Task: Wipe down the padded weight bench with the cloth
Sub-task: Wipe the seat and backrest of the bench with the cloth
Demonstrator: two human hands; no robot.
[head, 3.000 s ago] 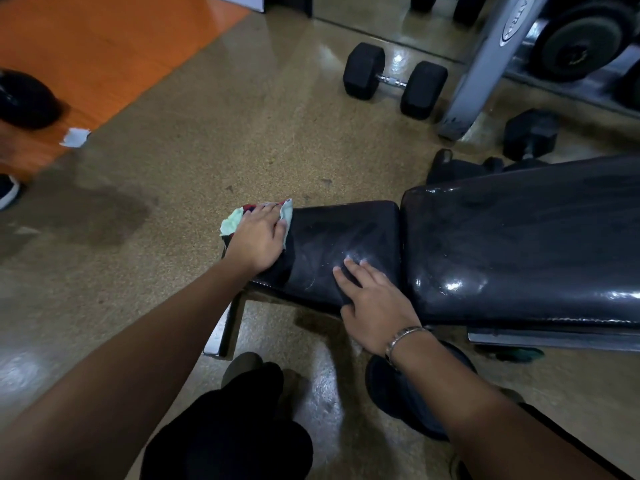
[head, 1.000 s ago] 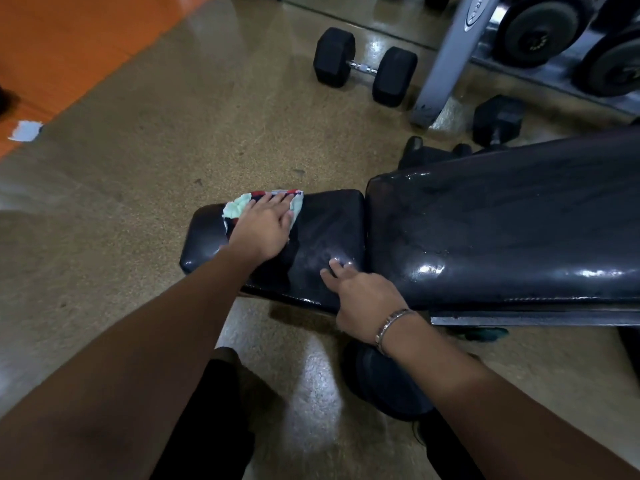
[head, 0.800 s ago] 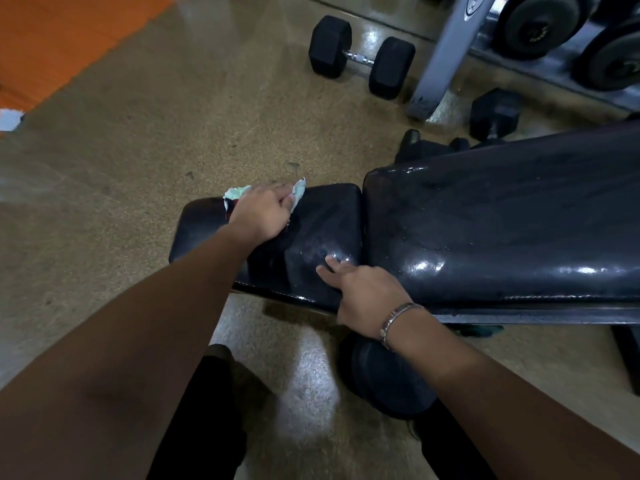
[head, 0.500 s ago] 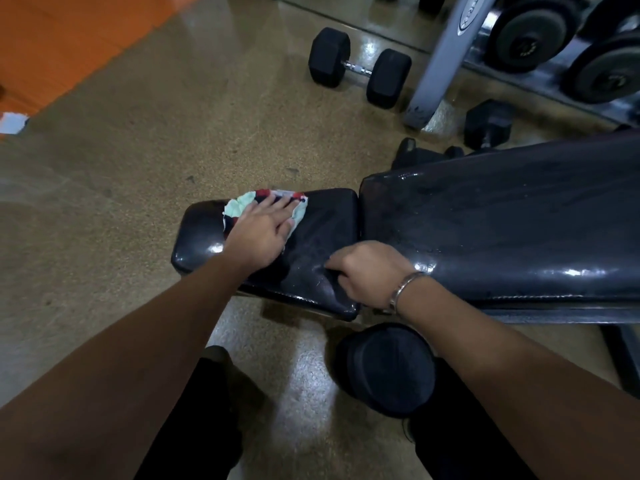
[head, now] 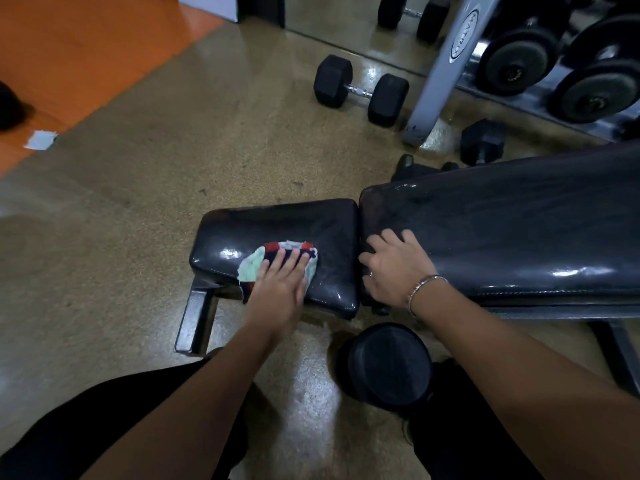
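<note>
A speckled tan gym floor [head: 145, 188] spreads beneath the padded weight bench [head: 502, 230]; its short black seat pad [head: 277, 223] lies left of the long back pad, both glossy; the cloth [head: 254, 268], pale green with red and dark stripes, lies on the seat pad's near edge; the left hand [head: 280, 285] presses flat on it, fingers spread; the right hand [head: 391, 268], bracelet [head: 424, 287] at the wrist, rests with fingers loosely curled and empty at the gap between the pads; a hex dumbbell [head: 360, 90] lies beyond, near a grey rack post [head: 446, 67]; orange flooring [head: 69, 53] fills the far left corner.
</note>
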